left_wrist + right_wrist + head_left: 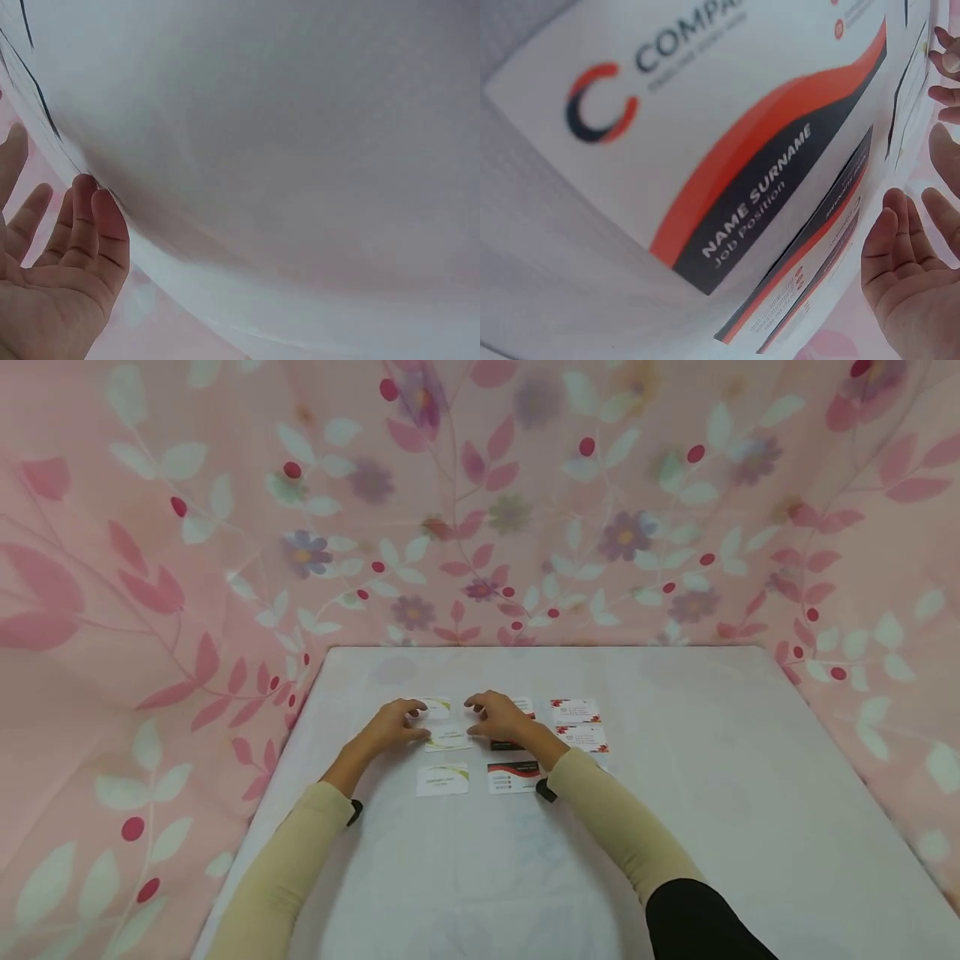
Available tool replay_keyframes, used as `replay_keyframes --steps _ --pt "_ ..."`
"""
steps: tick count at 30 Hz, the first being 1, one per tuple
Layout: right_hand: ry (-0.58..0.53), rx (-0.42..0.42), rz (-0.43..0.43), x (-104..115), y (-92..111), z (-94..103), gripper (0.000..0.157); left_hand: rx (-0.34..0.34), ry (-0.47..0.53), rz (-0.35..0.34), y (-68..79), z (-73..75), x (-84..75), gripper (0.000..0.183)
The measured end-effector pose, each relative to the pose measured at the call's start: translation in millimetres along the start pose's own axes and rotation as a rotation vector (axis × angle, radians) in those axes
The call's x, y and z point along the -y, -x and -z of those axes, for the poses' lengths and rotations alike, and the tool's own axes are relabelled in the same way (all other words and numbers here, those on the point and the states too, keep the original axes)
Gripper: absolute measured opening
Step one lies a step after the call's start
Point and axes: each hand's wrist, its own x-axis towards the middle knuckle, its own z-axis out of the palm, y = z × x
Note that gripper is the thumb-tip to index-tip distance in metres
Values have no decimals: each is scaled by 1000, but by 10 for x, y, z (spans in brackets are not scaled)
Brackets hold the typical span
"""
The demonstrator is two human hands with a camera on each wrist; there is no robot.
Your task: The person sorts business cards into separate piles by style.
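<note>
From my remote seat, the head view gives me a wide table (750, 827) under a white cloth (450, 877), its far edge straight. Business cards (442, 782) lie flat toward that far side, in three columns. On the left are three white cards with yellow-green curves (448, 742); in the middle, red-and-black cards (513, 779); on the right, white cards with red corner patterns (582, 740). Some are partly hidden from me.
</note>
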Motion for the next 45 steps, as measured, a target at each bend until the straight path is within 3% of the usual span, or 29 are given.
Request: replay_keyframes --steps 7,19,27,45 --pt "26 10 4 -7 62 -34 52 68 -18 -7 -42 -42 -100 57" --pt "53 12 -8 41 -10 -160 49 86 29 75 -16 -97 -151 54" --pt "130 4 -2 40 -61 -226 50 73 22 32 -5 -131 -120 51" --pt "130 -2 -47 97 -62 -254 42 71 28 45 33 -121 -123 43"
